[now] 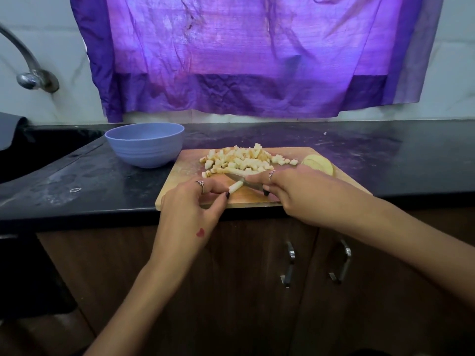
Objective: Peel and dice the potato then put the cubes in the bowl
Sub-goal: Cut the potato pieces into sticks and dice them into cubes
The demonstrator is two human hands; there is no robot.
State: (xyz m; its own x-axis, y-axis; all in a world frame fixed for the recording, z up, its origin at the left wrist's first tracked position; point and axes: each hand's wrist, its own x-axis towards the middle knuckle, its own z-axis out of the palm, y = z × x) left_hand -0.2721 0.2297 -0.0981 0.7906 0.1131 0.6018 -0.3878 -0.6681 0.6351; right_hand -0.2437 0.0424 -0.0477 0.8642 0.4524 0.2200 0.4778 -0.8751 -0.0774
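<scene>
From the head view, a wooden cutting board (180, 199) lies at the front edge of a dark countertop (385, 155); the left hand (190, 201) pinches one end of a pale potato strip (236, 187) between thumb and fingers, holding it flat on the board; the right hand (295, 191) grips a knife (240, 179), forefinger stretched along the blade, which crosses the strip's far end; a heap of potato cubes (244, 159) sits on the board's far half; two potato slices (320, 163) lie at its right edge, just beyond the right hand; a blue bowl (145, 145) stands on the counter just left of the board; a purple cloth (244, 60) hangs behind.
</scene>
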